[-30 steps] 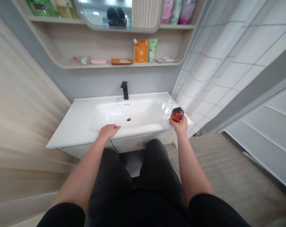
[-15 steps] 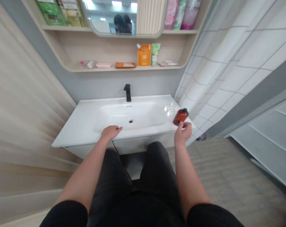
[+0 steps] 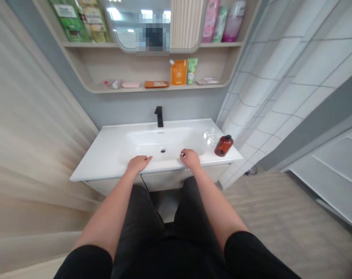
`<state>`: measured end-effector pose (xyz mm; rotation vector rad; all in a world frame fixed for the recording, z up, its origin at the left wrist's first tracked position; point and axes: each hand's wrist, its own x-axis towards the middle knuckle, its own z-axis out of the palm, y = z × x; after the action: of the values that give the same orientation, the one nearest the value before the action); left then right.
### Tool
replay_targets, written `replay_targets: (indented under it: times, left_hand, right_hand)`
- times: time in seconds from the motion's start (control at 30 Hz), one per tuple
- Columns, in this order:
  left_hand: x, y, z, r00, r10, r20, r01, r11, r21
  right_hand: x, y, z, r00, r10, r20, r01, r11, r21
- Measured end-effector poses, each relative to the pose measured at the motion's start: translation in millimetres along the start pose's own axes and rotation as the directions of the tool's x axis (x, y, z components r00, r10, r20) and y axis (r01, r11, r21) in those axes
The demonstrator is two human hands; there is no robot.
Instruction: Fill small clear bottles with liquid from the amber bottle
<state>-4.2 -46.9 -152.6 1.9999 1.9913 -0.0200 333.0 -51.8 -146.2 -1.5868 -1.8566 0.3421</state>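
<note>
My left hand (image 3: 138, 163) is closed at the front rim of the white washbasin (image 3: 106, 155), its thumb pointing toward the basin. What it holds, if anything, is hidden. Across from it, my right hand (image 3: 191, 157) is above the basin's front rim with the fingers curled in. A tiny pale and dark spot shows at its fingertips, too small to name. An amber bottle with a black cap (image 3: 224, 145) stands on the right end of the counter, apart from my right hand. Beside the bottle is a clear, glassy object (image 3: 210, 138).
A black faucet (image 3: 159, 117) rises behind the drain (image 3: 163, 151). Above, a shelf (image 3: 100, 90) carries an orange pouch (image 3: 179, 73), a green tube (image 3: 191, 71) and several small items. A mirror (image 3: 125, 27) hangs over it. White tiles (image 3: 280, 97) border the right side.
My right hand has let go of the amber bottle and moved left, over the front of the basin. The bottle stays on the right end. My left hand has barely moved.
</note>
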Motion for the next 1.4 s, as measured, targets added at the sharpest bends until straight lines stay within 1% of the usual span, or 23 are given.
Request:
replay_targets:
  times: [0.1, 0.2, 0.27, 0.3, 0.37, 0.4, 0.43, 0.47, 0.6, 0.7, 0.77, 0.8, 0.83, 0.87, 0.9, 0.93, 0.97, 1.03, 1.1, 1.17, 1.23, 1.3, 1.4]
  left_hand:
    - [-2, 1, -1, 1.000, 0.004, -0.009, -0.004, 1.000, 0.005]
    - [-4, 2, -2, 1.000, -0.003, -0.014, 0.003, 1.000, 0.005]
    - [-5, 3, -3, 1.000, -0.004, -0.020, 0.004, 1.000, 0.000]
    - [-5, 3, -2, 1.000, -0.002, -0.023, 0.001, 1.000, -0.002]
    - [-4, 3, -2, 1.000, 0.010, -0.025, -0.010, 1.000, -0.004]
    - [-3, 2, -1, 1.000, 0.013, -0.023, -0.013, 1.000, -0.004]
    - [-2, 2, -1, 1.000, 0.013, -0.021, -0.013, 1.000, -0.003]
    - [-1, 2, -1, 1.000, 0.012, -0.020, -0.012, 1.000, -0.003]
    - [-3, 3, -2, 0.999, 0.008, -0.033, -0.008, 1.000, -0.004]
    - [-7, 3, -3, 0.998, 0.007, -0.069, -0.008, 1.000, -0.006]
    - [-9, 3, -3, 0.996, 0.004, -0.092, -0.006, 1.000, -0.027]
    - [-9, 3, -2, 0.995, 0.003, -0.102, -0.008, 0.999, -0.046]
    - [-10, 3, -1, 0.994, 0.008, -0.112, -0.017, 0.997, -0.074]
    - [-11, 3, -1, 0.992, 0.021, -0.126, -0.036, 0.993, -0.110]
    - [-12, 5, 0, 0.988, 0.042, -0.149, -0.066, 0.985, -0.156]
    - [-14, 8, -1, 0.981, 0.067, -0.183, -0.107, 0.971, -0.214]
    - [-17, 12, -3, 0.969, 0.091, -0.228, -0.155, 0.948, -0.279]
    - [-25, 24, -10, 0.933, 0.129, -0.334, -0.263, 0.881, -0.394]
    - [-35, 37, -22, 0.884, 0.183, -0.429, -0.374, 0.829, -0.417]
    - [-45, 48, -36, 0.830, 0.273, -0.486, -0.461, 0.826, -0.325]
    - [-53, 56, -49, 0.793, 0.363, -0.489, -0.506, 0.840, -0.198]
    - [-58, 64, -59, 0.793, 0.420, -0.442, -0.509, 0.855, -0.100]
    - [-60, 80, -70, 0.846, 0.404, -0.349, -0.428, 0.904, 0.009]
  right_hand:
    - [-9, -1, 1, 0.996, -0.005, -0.087, 0.007, 1.000, 0.030]
    - [-18, 13, -9, 0.978, 0.040, -0.206, -0.031, 0.998, 0.049]
    - [-24, 34, -22, 0.930, 0.127, -0.346, -0.113, 0.992, 0.061]
    - [-26, 47, -31, 0.877, 0.188, -0.442, -0.174, 0.982, 0.074]
    - [-27, 76, -50, 0.642, 0.318, -0.698, -0.314, 0.939, 0.139]
    - [-25, 90, -59, 0.562, 0.336, -0.756, -0.351, 0.924, 0.149]
    - [-22, 103, -68, 0.521, 0.344, -0.781, -0.376, 0.914, 0.151]
    - [-18, 114, -75, 0.520, 0.356, -0.777, -0.393, 0.907, 0.153]
    - [-1, 139, -96, 0.615, 0.513, -0.598, -0.448, 0.852, 0.271]
    - [-6, 133, -90, 0.599, 0.583, -0.548, -0.437, 0.812, 0.386]
    - [-18, 114, -72, 0.613, 0.559, -0.558, -0.353, 0.826, 0.439]
    - [-24, 100, -60, 0.659, 0.522, -0.542, -0.295, 0.842, 0.452]
    - [-28, 84, -46, 0.744, 0.458, -0.487, -0.229, 0.859, 0.458]
    - [-30, 66, -32, 0.847, 0.352, -0.398, -0.151, 0.878, 0.454]
    - [-30, 47, -18, 0.925, 0.221, -0.309, -0.066, 0.894, 0.443]
    - [-27, 28, -5, 0.969, 0.086, -0.230, 0.021, 0.904, 0.427]
    - [-22, 10, 7, 0.985, -0.026, -0.172, 0.096, 0.906, 0.412]
    - [-7, -21, 25, 0.975, -0.208, -0.077, 0.221, 0.899, 0.378]
    - [8, -42, 37, 0.944, -0.330, -0.015, 0.314, 0.881, 0.355]
    - [17, -50, 45, 0.926, -0.379, 0.000, 0.351, 0.858, 0.375]
    - [20, -48, 53, 0.930, -0.367, 0.016, 0.319, 0.828, 0.461]
    - [18, -41, 59, 0.936, -0.342, 0.081, 0.234, 0.779, 0.581]
    - [14, -31, 64, 0.928, -0.327, 0.178, 0.118, 0.712, 0.692]
